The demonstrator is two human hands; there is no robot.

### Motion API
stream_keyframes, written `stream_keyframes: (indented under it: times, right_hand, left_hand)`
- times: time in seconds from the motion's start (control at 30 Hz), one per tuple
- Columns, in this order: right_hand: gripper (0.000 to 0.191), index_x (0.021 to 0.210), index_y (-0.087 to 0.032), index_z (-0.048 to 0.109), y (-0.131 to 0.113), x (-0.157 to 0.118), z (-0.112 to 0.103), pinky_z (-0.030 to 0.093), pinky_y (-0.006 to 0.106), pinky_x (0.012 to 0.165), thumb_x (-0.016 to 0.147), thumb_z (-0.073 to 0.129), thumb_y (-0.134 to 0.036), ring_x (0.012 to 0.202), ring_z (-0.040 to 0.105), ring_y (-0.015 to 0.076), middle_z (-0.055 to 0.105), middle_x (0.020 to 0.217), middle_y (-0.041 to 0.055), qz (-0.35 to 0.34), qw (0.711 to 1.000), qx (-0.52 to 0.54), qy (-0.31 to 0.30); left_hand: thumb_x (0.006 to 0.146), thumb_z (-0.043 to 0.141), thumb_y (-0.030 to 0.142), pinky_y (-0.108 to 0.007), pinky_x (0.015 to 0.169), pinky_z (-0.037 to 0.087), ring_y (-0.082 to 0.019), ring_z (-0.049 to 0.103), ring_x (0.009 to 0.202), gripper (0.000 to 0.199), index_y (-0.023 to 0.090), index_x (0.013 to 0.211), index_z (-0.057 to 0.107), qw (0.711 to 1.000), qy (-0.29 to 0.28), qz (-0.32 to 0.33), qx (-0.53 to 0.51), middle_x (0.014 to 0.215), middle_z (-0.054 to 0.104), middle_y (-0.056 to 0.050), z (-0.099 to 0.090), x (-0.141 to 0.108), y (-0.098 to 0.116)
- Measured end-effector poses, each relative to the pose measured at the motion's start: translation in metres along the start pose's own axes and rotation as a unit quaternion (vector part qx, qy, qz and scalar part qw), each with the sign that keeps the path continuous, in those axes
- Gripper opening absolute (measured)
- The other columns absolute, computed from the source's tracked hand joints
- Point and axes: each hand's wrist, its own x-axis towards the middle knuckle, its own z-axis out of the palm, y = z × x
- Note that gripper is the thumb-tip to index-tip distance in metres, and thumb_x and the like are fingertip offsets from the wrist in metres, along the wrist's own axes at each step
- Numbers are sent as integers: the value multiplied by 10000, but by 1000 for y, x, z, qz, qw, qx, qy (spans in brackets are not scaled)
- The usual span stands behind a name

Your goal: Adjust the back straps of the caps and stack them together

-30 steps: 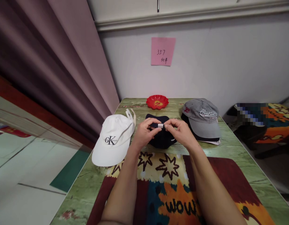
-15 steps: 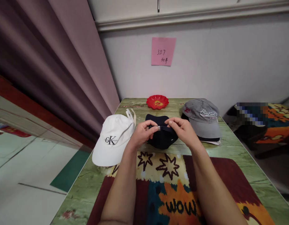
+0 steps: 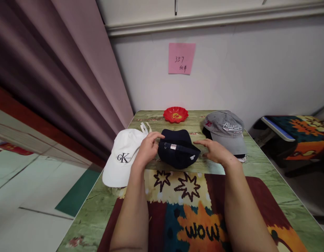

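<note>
A dark navy cap (image 3: 177,155) lies on the table in front of me, its back strap with a small metal buckle (image 3: 174,146) facing me. My left hand (image 3: 148,147) is at the cap's left side with fingertips at its edge; whether they touch it I cannot tell. To the right of the cap, my right hand (image 3: 213,149) has its fingers stretched out, a small gap from the fabric. Beside my left hand sits a white cap (image 3: 124,157) with "CK" lettering. A grey cap (image 3: 226,131) marked "Always" rests on a dark cap behind my right hand.
A red scalloped dish (image 3: 175,114) stands at the back of the green wood-patterned table (image 3: 91,210). A colourful mat (image 3: 175,210) covers the near part. Behind are a wall with a pink note (image 3: 181,58) and a curtain (image 3: 80,70) at left.
Both hands have let go of the navy cap's strap and moved apart to its two sides. The strap now lies across the cap's back with the buckle showing.
</note>
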Motion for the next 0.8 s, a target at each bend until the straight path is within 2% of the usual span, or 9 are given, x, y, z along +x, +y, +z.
stream_keyframes:
  times: [0.07,0.17,0.3,0.4,0.5,0.57,0.63,0.7,0.8]
  right_hand:
    - [729,1244,-347,712,0,3,6,515,381,914,586,743,-34,1058,678,286,722,1206,47,2,999,14,-34]
    - [712,1225,-352,720,-4,7,12,512,372,939,585,752,-40,1095,668,274,711,1235,37,-18,998,36,-37]
    - [465,996,-320,799,-10,10,12,480,407,1009,672,656,-18,1139,653,260,691,1270,42,-49,997,55,-14]
    - [234,881,-268,794,-19,10,4,455,438,1048,765,653,-121,1171,637,261,698,1256,54,-91,984,152,27]
    - [194,973,-230,766,-32,7,-5,482,449,1022,811,705,-319,1105,667,262,744,1147,60,-86,935,327,106]
    - [312,1040,-221,739,-42,5,-8,526,445,960,810,721,-430,1028,695,263,765,1067,58,-51,884,442,146]
    - [411,1123,-233,708,-50,3,-9,556,434,915,800,724,-486,1011,706,267,766,1062,59,-21,839,520,160]
    - [473,1192,-256,676,-55,4,-8,573,432,894,798,709,-516,1029,708,274,761,1087,61,4,815,557,157]
    - [474,1162,-259,681,-52,10,-6,589,451,877,804,654,-569,1037,711,290,765,1060,69,34,807,571,149]
  left_hand:
    - [715,457,14,-410,1039,476,-255,532,1297,532,218,1137,709,998,-27,10,57,1402,546,-103,0,0,-9]
    - [644,482,-27,-497,1152,375,-296,463,1388,643,240,1186,701,994,-54,5,97,1472,500,-105,4,1,-19]
    - [693,585,46,-551,1150,352,-338,499,1345,296,217,886,730,993,-55,-5,103,1406,572,-107,5,3,-16]
    - [773,619,149,-512,1143,357,-300,553,1276,86,201,806,679,998,-60,-12,3,1305,646,-95,-1,0,-2]
    - [825,674,302,-385,996,485,-225,658,1046,121,196,878,648,981,-29,-24,-189,1065,718,-65,-6,-4,15]
    - [808,718,376,-302,829,532,-172,674,839,225,200,918,630,949,9,-47,-312,885,710,-27,-3,-4,23]
    - [794,734,401,-268,737,535,-145,661,740,275,211,962,628,913,44,-73,-398,816,694,-7,5,-2,28]
    - [794,722,413,-281,742,548,-162,682,780,319,220,1035,639,888,59,-95,-445,850,709,-17,15,2,30]
    - [850,621,517,-345,830,566,-231,705,973,416,201,1117,658,867,38,-122,-482,956,736,-70,30,6,31]
